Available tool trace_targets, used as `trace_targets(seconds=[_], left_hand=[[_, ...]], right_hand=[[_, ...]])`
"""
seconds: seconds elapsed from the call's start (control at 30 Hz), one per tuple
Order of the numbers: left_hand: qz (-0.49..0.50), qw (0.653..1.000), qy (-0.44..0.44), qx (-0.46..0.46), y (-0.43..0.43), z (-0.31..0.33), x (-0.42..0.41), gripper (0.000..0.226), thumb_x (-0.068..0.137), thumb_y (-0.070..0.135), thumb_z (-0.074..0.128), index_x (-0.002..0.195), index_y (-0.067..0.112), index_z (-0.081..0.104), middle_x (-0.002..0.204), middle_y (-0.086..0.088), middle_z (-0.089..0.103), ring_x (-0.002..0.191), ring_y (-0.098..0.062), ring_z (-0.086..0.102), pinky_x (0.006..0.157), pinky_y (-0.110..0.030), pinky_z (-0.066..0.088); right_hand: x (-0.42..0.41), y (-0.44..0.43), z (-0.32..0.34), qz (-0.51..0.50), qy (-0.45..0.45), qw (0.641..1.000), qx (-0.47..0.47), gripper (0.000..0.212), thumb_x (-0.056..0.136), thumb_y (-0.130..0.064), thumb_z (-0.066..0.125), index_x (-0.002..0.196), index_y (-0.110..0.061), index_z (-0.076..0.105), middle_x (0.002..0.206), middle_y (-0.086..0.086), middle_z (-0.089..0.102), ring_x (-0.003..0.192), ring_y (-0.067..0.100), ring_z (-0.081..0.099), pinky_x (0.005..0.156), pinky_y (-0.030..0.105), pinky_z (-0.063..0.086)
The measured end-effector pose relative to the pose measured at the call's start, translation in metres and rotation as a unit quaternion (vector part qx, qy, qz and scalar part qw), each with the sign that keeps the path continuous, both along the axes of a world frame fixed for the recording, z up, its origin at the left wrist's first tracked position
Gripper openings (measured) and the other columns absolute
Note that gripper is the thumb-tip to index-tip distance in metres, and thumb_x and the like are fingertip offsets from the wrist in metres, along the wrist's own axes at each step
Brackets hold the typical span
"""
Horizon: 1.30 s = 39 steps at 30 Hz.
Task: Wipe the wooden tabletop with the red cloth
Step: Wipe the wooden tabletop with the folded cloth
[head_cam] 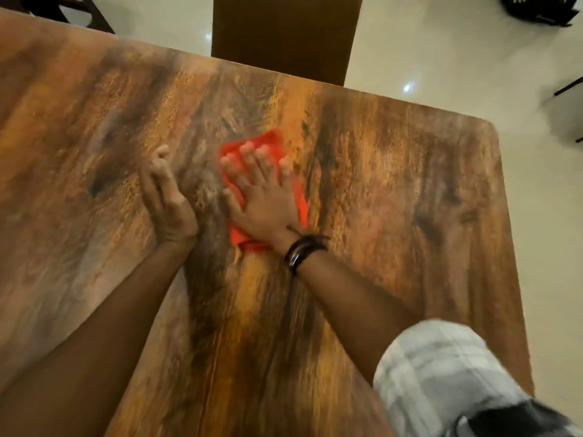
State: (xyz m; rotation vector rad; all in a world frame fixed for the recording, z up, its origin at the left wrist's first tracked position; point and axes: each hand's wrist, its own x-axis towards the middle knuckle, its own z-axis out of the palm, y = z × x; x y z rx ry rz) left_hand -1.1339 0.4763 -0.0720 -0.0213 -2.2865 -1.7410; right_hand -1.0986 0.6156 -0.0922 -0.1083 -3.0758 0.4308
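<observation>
The red cloth (pixel 271 141) lies flat near the middle of the wooden tabletop (pixel 394 190). My right hand (pixel 265 197) presses down on it with straight, spread fingers and covers most of it. A dark band sits on that wrist. My left hand (pixel 167 200) rests on its edge on the bare wood just left of the cloth, fingers loosely curled and holding nothing. The frame is blurred by motion.
A dark wooden chair back (pixel 284 33) stands against the table's far edge. The table's rounded right corner (pixel 485 124) borders pale glossy floor (pixel 457 58). A dark bag (pixel 539 7) lies on the floor at top right, and chair legs (pixel 91 17) show at top left.
</observation>
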Motion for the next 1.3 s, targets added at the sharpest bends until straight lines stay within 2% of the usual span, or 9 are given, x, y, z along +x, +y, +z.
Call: trace_targets(seconds=[0.1,0.17,0.27,0.4,0.5,0.6,0.77,1.1,1.3], left_hand=[[-0.022,1.0,-0.004,-0.004,0.012,0.012,0.026,0.044,0.107,0.027,0.025,0.126,0.002,0.055,0.123,-0.004,0.056,0.111,0.009,0.05,0.105,-0.018,0.037],[-0.075,0.997,-0.016,0.001,0.027,0.012,0.04,0.038,0.106,0.032,0.027,0.125,0.014,0.055,0.125,0.006,0.055,0.116,0.013,0.049,0.106,-0.017,0.036],[-0.16,0.985,-0.003,-0.065,0.056,0.006,0.066,0.028,0.105,0.032,0.032,0.123,0.025,0.052,0.12,0.017,0.053,0.115,0.011,0.048,0.106,-0.019,0.037],[-0.273,0.95,-0.023,-0.149,0.09,-0.012,0.109,0.045,0.103,0.04,0.034,0.134,0.011,0.05,0.136,-0.008,0.053,0.133,-0.024,0.045,0.114,-0.05,0.034],[-0.311,0.927,-0.032,-0.206,0.117,-0.016,0.141,0.049,0.103,0.041,0.034,0.141,0.012,0.046,0.151,-0.005,0.043,0.147,-0.018,0.027,0.122,-0.048,0.021],[-0.325,0.914,-0.02,-0.244,0.147,-0.011,0.161,0.049,0.103,0.036,0.035,0.143,0.01,0.045,0.153,-0.006,0.041,0.149,-0.018,0.024,0.124,-0.045,0.013],[-0.298,0.897,0.007,-0.326,0.181,-0.009,0.156,0.053,0.103,0.04,0.029,0.143,0.009,0.045,0.153,-0.009,0.042,0.148,-0.023,0.025,0.124,-0.042,0.011],[-0.305,0.852,0.027,-0.425,0.225,-0.018,0.083,0.064,0.101,0.049,0.026,0.154,0.013,0.027,0.163,-0.007,0.022,0.153,-0.023,0.01,0.124,-0.042,0.002],[-0.294,0.836,0.036,-0.463,0.23,-0.021,0.083,0.063,0.102,0.047,0.025,0.155,0.013,0.026,0.163,-0.007,0.022,0.153,-0.021,0.011,0.125,-0.045,0.005]], right_hand=[[0.061,-0.035,-0.003,0.091,0.002,0.996,-0.011,0.055,0.102,-0.051,0.038,0.154,-0.038,0.031,0.166,-0.002,0.02,0.154,0.021,0.013,0.123,0.052,0.003],[0.085,-0.019,-0.001,0.086,0.004,0.996,-0.021,0.054,0.101,-0.051,0.042,0.153,-0.038,0.034,0.166,-0.004,0.022,0.154,0.018,0.015,0.123,0.051,0.004],[0.102,0.053,0.003,-0.003,0.005,1.0,-0.017,0.056,0.099,-0.052,0.043,0.153,-0.041,0.033,0.166,-0.006,0.021,0.153,0.017,0.016,0.123,0.052,0.008],[0.127,0.203,0.006,-0.156,-0.032,0.987,-0.003,0.062,0.098,-0.06,0.025,0.157,-0.041,0.021,0.168,-0.006,0.012,0.155,0.019,0.009,0.123,0.055,0.007],[0.152,0.29,0.01,-0.255,-0.054,0.966,-0.001,0.07,0.095,-0.069,0.008,0.158,-0.04,0.014,0.168,-0.004,0.007,0.155,0.021,0.005,0.122,0.057,0.007],[0.187,0.282,0.011,-0.291,-0.055,0.955,-0.018,0.066,0.097,-0.06,0.017,0.159,-0.038,0.009,0.169,-0.003,0.001,0.156,0.021,-0.001,0.123,0.057,0.002],[0.276,0.201,0.009,-0.178,-0.043,0.983,0.004,0.061,0.101,-0.055,0.025,0.159,-0.038,0.015,0.168,-0.007,0.005,0.155,0.014,-0.003,0.124,0.051,-0.001],[0.105,0.373,0.012,-0.304,-0.051,0.951,-0.031,0.062,0.103,-0.055,0.024,0.16,-0.035,0.008,0.169,0.0,-0.001,0.155,0.025,-0.002,0.124,0.055,-0.001],[-0.018,0.34,0.008,-0.277,-0.075,0.958,-0.001,0.064,0.104,-0.055,0.021,0.16,-0.032,0.001,0.168,0.004,-0.007,0.155,0.027,-0.008,0.121,0.056,-0.011]])
